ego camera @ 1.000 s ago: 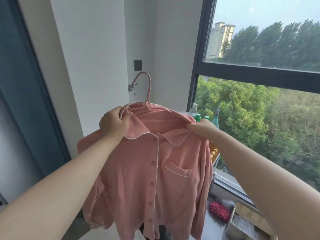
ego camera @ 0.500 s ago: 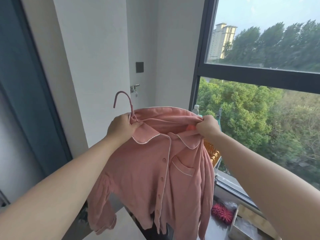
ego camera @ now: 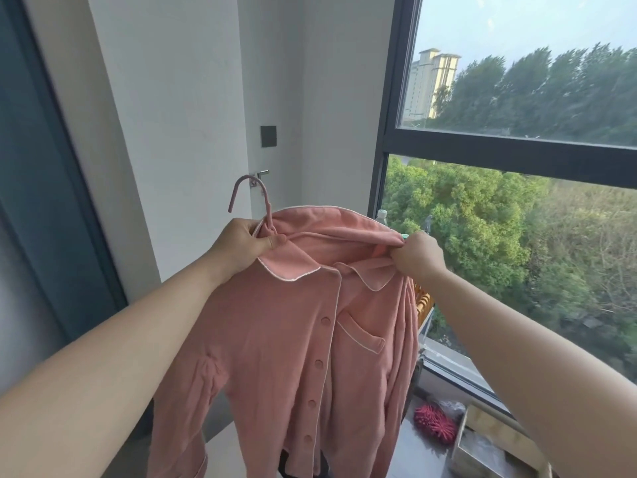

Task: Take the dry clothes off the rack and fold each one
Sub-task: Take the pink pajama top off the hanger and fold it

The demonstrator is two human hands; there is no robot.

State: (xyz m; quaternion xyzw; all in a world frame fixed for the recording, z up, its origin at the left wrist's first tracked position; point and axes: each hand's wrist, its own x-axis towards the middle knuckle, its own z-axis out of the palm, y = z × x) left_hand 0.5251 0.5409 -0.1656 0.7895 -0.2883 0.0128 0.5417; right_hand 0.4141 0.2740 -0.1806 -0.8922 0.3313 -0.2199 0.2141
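**A:** What is the garment like?

**B:** A pink shirt (ego camera: 293,339) of soft, slightly fuzzy cloth. Thin white piping edges its rounded collar, front placket and chest pocket, and round pink buttons run down the front. It hangs in the air between the two arms, sleeves limp, in front of a white wall (ego camera: 172,98) and a dark-framed window (ego camera: 510,160).

**A:** And the hanger?

**B:** A thin pink hanger (ego camera: 267,208). Its curved hook sticks up above the collar's left end.

**A:** What are the hands doing?

**B:** The left hand (ego camera: 241,243) has fingers and thumb curled tight, pinching the collar and the hanger's neck together. The right hand (ego camera: 418,257) is clenched on bunched cloth at the shirt's other shoulder. Below right, a red spiky brush (ego camera: 435,422) lies on a grey ledge (ego camera: 424,457).
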